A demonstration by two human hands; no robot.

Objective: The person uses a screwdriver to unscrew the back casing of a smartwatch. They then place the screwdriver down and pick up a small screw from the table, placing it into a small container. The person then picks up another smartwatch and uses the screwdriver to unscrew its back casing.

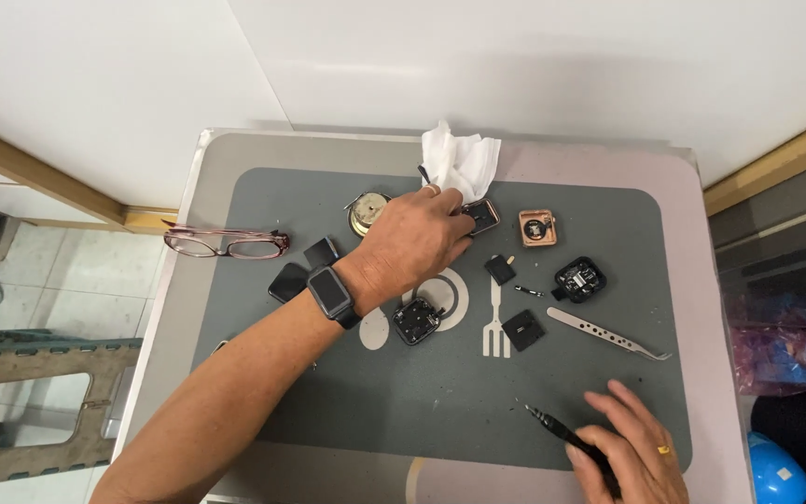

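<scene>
- While the grey rectangular work mat (347, 411) bears the parts, keep both wrists low on it.
- left hand (417, 233) — fingers closed on a small rose-edged square watch case (483, 216) beside the crumpled white tissue (462, 161); steadying it firmly seems wise.
- right hand (632, 453) grips a slim black screwdriver (566, 434) — tip best kept clear of loose pieces.

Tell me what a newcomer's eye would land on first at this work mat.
The left hand, a dark smartwatch on its wrist, stretches across the grey mat to a small copper-rimmed watch case beside a crumpled white tissue at the far edge. Near the front right corner, the right hand holds a thin black screwdriver. Between them lie small opened watch parts and steel tweezers; red-framed glasses sit at the left edge.
</scene>
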